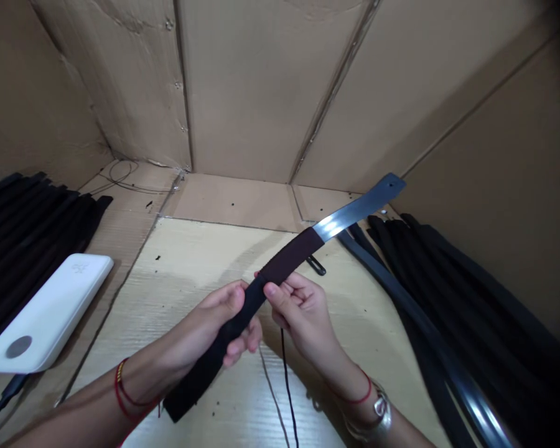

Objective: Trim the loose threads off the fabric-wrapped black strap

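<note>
A slightly curved dark strip (357, 208) rises diagonally from lower left to upper right. Its bare end is shiny, with a small hole near the tip; a dark fabric sleeve (293, 255) wraps the rest. My left hand (219, 320) is closed around the black lower part of the sleeve. Beside it, my right hand (301, 305) pinches the sleeve near its middle, thumb on top. A small black piece with a slot (316, 266) sticks out behind the sleeve, above the right fingers. Two thin cords (284, 373) hang below; their upper ends are hidden.
Several dark strips lie bundled on the left (32, 230) and the right (429, 274). A white power bank (51, 311) with a cable sits at the left. Cardboard walls (261, 87) enclose the pale work board (163, 292). Thin wire (121, 174) is coiled at the back left.
</note>
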